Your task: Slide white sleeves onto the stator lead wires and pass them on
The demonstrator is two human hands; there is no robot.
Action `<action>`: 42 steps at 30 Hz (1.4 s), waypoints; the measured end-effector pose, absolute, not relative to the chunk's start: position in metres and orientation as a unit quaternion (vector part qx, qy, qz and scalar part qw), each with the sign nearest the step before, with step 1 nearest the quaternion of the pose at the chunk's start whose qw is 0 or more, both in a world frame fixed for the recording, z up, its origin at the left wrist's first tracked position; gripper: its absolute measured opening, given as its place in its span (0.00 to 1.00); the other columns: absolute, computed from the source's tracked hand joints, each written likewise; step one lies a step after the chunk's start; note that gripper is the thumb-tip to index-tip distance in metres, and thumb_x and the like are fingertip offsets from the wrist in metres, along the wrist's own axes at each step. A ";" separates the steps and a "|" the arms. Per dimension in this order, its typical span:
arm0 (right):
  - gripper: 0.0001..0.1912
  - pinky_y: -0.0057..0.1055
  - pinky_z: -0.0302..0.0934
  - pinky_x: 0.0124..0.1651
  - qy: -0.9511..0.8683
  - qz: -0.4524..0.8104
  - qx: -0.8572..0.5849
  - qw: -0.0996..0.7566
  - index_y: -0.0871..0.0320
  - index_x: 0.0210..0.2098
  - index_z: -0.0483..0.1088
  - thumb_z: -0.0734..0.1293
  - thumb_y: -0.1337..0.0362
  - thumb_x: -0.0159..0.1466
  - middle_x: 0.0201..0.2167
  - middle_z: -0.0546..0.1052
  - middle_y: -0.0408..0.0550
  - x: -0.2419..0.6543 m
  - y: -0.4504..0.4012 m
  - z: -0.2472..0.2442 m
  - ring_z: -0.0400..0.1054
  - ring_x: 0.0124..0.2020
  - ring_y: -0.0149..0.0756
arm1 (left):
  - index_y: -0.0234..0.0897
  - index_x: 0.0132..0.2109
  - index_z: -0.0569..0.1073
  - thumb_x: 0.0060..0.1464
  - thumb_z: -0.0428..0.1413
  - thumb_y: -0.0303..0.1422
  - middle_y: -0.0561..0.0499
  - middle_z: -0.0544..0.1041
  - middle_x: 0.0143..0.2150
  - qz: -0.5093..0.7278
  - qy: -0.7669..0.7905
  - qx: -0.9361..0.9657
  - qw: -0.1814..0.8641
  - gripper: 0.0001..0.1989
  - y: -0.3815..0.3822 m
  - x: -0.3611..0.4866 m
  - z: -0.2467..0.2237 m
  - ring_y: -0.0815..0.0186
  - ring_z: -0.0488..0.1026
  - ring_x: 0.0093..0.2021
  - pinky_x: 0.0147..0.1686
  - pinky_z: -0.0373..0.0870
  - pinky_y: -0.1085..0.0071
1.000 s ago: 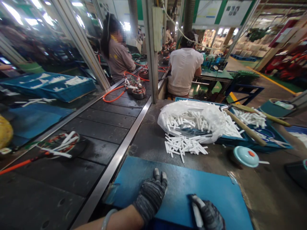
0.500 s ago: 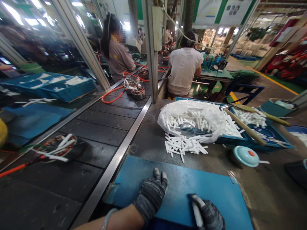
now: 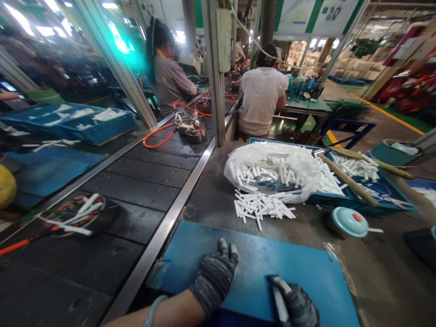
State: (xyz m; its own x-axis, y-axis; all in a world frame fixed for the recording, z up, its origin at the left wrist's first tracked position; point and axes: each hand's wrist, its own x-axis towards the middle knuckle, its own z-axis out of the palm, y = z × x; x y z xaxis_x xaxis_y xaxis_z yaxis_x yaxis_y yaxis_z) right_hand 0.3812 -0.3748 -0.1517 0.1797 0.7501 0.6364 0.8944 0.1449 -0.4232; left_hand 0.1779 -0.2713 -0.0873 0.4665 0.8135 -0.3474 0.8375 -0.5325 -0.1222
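My left hand [image 3: 216, 274], in a dark striped glove with pale fingertips, rests on the blue mat [image 3: 259, 254]. Its visible fingers lie stretched forward and nothing shows in them. To the right, my right hand [image 3: 296, 302], gloved the same way, is at the mat's near part with fingers bent. Whether the pale lengths along it are fingertips or white tubes is hard to tell. Beyond the mat lies a loose pile of short white tubes [image 3: 260, 206], beside an open plastic bag [image 3: 235, 165] with more tubes.
Along the left runs a conveyor [image 3: 136, 181] with a metal edge, bearing a wound coil part [image 3: 73, 213] with white tubes and another [image 3: 194, 131]. A lidded bowl [image 3: 349, 221] and a wooden-handled tool [image 3: 350, 181] are at right. Two people [image 3: 264, 97] [image 3: 172, 81] sit ahead.
The coil parts on the conveyor have shifted slightly left and toward me. The person at left has moved their head and arm a little. My hands have stayed in place.
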 end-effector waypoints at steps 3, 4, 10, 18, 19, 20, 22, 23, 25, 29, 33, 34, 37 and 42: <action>0.13 0.32 0.69 0.31 -0.650 -0.080 -0.644 0.395 0.48 0.47 0.81 0.66 0.62 0.68 0.27 0.79 0.44 0.385 -0.377 -0.158 0.74 0.25 0.39 | 0.34 0.67 0.69 0.67 0.50 0.29 0.17 0.68 0.62 -0.190 0.483 0.854 0.040 0.23 -0.271 0.178 -0.088 0.48 0.83 0.41 0.33 0.80 0.59; 0.13 0.32 0.69 0.32 -0.653 -0.079 -0.642 0.394 0.49 0.47 0.81 0.66 0.62 0.68 0.27 0.79 0.44 0.386 -0.377 -0.160 0.74 0.25 0.39 | 0.34 0.67 0.69 0.67 0.50 0.28 0.16 0.68 0.62 -0.192 0.482 0.854 0.043 0.24 -0.270 0.178 -0.088 0.49 0.83 0.40 0.33 0.80 0.60; 0.13 0.33 0.68 0.33 -0.650 -0.065 -0.639 0.406 0.49 0.48 0.80 0.66 0.63 0.68 0.30 0.80 0.46 0.385 -0.377 -0.162 0.75 0.27 0.40 | 0.35 0.67 0.70 0.68 0.49 0.30 0.16 0.70 0.60 -0.182 0.477 0.859 0.029 0.23 -0.270 0.177 -0.089 0.48 0.82 0.39 0.32 0.78 0.59; 0.12 0.33 0.68 0.32 -0.651 -0.071 -0.642 0.399 0.49 0.47 0.80 0.66 0.63 0.68 0.29 0.80 0.45 0.386 -0.376 -0.161 0.75 0.27 0.40 | 0.36 0.68 0.69 0.68 0.48 0.31 0.16 0.70 0.61 -0.190 0.475 0.859 0.022 0.23 -0.270 0.176 -0.093 0.49 0.82 0.40 0.32 0.77 0.59; 0.12 0.33 0.68 0.31 -0.651 -0.070 -0.640 0.402 0.49 0.47 0.81 0.66 0.63 0.68 0.29 0.80 0.45 0.386 -0.376 -0.161 0.75 0.26 0.40 | 0.36 0.67 0.69 0.68 0.49 0.31 0.17 0.70 0.61 -0.189 0.475 0.859 0.020 0.23 -0.270 0.176 -0.094 0.49 0.82 0.40 0.32 0.77 0.60; 0.12 0.33 0.68 0.31 -0.650 -0.070 -0.639 0.404 0.48 0.46 0.81 0.66 0.63 0.68 0.28 0.80 0.45 0.386 -0.375 -0.160 0.75 0.26 0.40 | 0.36 0.67 0.70 0.67 0.49 0.31 0.17 0.70 0.61 -0.187 0.477 0.859 0.018 0.23 -0.270 0.176 -0.094 0.49 0.82 0.39 0.31 0.77 0.60; 0.13 0.33 0.68 0.31 -0.649 -0.075 -0.638 0.407 0.48 0.46 0.81 0.66 0.63 0.68 0.29 0.80 0.45 0.386 -0.374 -0.160 0.75 0.26 0.40 | 0.37 0.67 0.70 0.67 0.50 0.31 0.17 0.71 0.60 -0.183 0.482 0.857 0.015 0.23 -0.270 0.177 -0.095 0.50 0.82 0.38 0.31 0.77 0.61; 0.13 0.33 0.69 0.31 -0.649 -0.079 -0.638 0.406 0.48 0.46 0.81 0.66 0.63 0.67 0.29 0.80 0.45 0.386 -0.374 -0.159 0.75 0.26 0.40 | 0.37 0.67 0.70 0.67 0.50 0.30 0.17 0.71 0.60 -0.182 0.484 0.856 0.015 0.23 -0.269 0.177 -0.095 0.50 0.82 0.38 0.31 0.77 0.60; 0.13 0.34 0.69 0.31 -0.648 -0.088 -0.639 0.404 0.48 0.46 0.81 0.66 0.64 0.67 0.30 0.81 0.45 0.385 -0.374 -0.159 0.75 0.26 0.41 | 0.37 0.67 0.70 0.67 0.50 0.31 0.18 0.71 0.61 -0.182 0.487 0.854 0.019 0.23 -0.269 0.178 -0.093 0.49 0.82 0.39 0.32 0.78 0.59; 0.13 0.34 0.69 0.33 -0.653 -0.092 -0.636 0.400 0.48 0.48 0.80 0.66 0.64 0.68 0.30 0.80 0.45 0.386 -0.375 -0.161 0.74 0.26 0.40 | 0.37 0.68 0.69 0.68 0.48 0.32 0.20 0.69 0.63 -0.189 0.494 0.848 0.036 0.23 -0.269 0.179 -0.089 0.48 0.82 0.43 0.34 0.78 0.60; 0.13 0.33 0.69 0.33 -0.658 -0.090 -0.640 0.386 0.48 0.48 0.80 0.66 0.63 0.68 0.30 0.80 0.44 0.387 -0.375 -0.161 0.75 0.27 0.39 | 0.36 0.68 0.69 0.68 0.49 0.29 0.19 0.68 0.63 -0.192 0.491 0.849 0.040 0.24 -0.269 0.178 -0.086 0.48 0.82 0.43 0.34 0.77 0.61; 0.13 0.33 0.68 0.32 -0.657 -0.085 -0.642 0.386 0.47 0.48 0.80 0.66 0.63 0.68 0.30 0.80 0.44 0.387 -0.375 -0.161 0.75 0.27 0.39 | 0.36 0.68 0.69 0.68 0.49 0.29 0.19 0.69 0.62 -0.192 0.489 0.850 0.040 0.24 -0.268 0.178 -0.086 0.49 0.82 0.42 0.34 0.77 0.61; 0.13 0.33 0.69 0.32 -0.646 -0.072 -0.646 0.402 0.46 0.47 0.81 0.66 0.63 0.67 0.30 0.81 0.44 0.385 -0.375 -0.161 0.76 0.27 0.40 | 0.35 0.67 0.70 0.67 0.50 0.30 0.18 0.70 0.61 -0.187 0.480 0.856 0.034 0.23 -0.267 0.178 -0.087 0.48 0.82 0.45 0.35 0.77 0.61; 0.13 0.34 0.69 0.33 -0.641 -0.068 -0.645 0.410 0.47 0.48 0.81 0.67 0.64 0.67 0.32 0.81 0.45 0.385 -0.375 -0.161 0.76 0.29 0.41 | 0.35 0.68 0.68 0.68 0.49 0.31 0.18 0.68 0.63 -0.200 0.487 0.849 0.049 0.24 -0.267 0.179 -0.085 0.50 0.83 0.41 0.34 0.78 0.60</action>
State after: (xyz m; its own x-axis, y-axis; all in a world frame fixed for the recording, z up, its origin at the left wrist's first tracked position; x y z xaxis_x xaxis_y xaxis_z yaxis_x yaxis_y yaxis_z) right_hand 0.3852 -0.3754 -0.1612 0.1687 0.7718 0.6131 0.8828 0.1584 -0.4423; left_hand 0.1789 -0.2673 -0.0851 0.4458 0.8074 -0.3866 0.8466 -0.5206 -0.1110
